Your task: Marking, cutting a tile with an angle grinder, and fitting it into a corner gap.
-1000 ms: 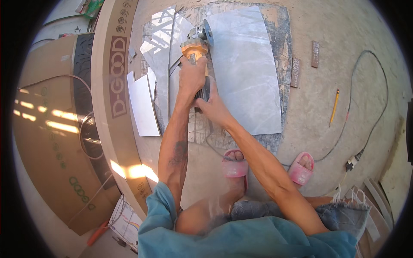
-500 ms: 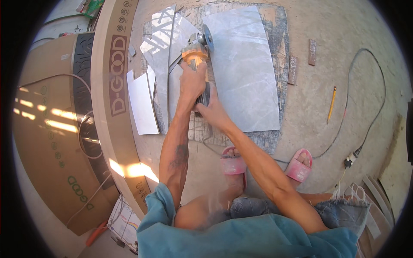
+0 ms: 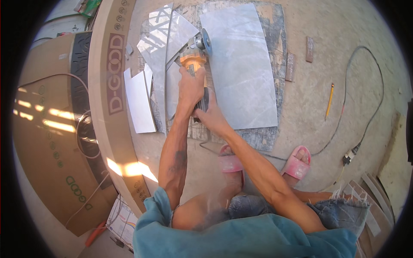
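Note:
An orange-and-black angle grinder (image 3: 194, 59) is gripped in both hands, its head pointing away from me. My left hand (image 3: 192, 88) wraps around the body just behind the gear head. Farther back, my right hand (image 3: 211, 117) closes around the dark rear handle. The grinder's disc (image 3: 207, 41) stands on edge at the left side of a large grey marbled tile (image 3: 244, 77); whether it touches the tile I cannot tell. Left of the grinder lie cut grey tile pieces (image 3: 159, 64) and a pale offcut (image 3: 141, 103).
A worn board (image 3: 275, 30) lies beneath the tile. Long cardboard boxes (image 3: 112, 142) line the left. On the right are a yellow pencil (image 3: 329, 99), two brown strips (image 3: 309, 49), and a looping cable (image 3: 345, 86) with a plug connection (image 3: 349, 158). My pink-slippered feet (image 3: 297, 163) are near the board.
The grinder and both hands have shifted slightly toward me along the tile's left edge. The whole view has moved a little; both hands keep their hold.

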Demonstrator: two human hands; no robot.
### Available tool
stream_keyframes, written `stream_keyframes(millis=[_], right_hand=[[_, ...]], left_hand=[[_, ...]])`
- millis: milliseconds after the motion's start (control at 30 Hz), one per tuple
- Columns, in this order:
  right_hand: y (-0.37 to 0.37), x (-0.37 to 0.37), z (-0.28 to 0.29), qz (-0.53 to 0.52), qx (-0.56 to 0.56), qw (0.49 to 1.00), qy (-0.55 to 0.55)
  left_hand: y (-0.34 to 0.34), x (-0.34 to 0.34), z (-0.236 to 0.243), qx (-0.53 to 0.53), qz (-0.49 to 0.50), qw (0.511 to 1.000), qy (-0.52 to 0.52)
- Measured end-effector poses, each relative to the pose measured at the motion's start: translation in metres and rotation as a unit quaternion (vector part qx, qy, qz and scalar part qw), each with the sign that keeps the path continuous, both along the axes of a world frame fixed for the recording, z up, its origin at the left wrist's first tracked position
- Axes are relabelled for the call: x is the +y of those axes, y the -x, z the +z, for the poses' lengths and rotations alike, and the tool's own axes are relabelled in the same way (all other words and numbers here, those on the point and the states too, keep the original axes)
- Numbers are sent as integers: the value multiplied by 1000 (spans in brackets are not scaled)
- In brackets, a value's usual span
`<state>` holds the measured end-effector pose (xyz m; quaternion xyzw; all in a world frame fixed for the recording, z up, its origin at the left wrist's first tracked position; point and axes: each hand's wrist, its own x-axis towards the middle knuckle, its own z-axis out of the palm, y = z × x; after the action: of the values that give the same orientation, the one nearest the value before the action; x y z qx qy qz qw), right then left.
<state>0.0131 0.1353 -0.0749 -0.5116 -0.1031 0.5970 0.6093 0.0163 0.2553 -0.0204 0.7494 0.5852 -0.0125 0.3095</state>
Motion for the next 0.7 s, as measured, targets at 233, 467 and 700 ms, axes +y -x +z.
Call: stream_keyframes(millis=[233,467,700], right_hand=[[7,-8,0,-4,15,1000,-12],[9,-18,12,-2,42,999,-16],[24,-24,-4,-24,-52,998,-10]], left_hand=[[6,-8,0,14,-2,1000,4],[11,-21,6,24,28,999,10],[18,-26,3,9,8,1000,14]])
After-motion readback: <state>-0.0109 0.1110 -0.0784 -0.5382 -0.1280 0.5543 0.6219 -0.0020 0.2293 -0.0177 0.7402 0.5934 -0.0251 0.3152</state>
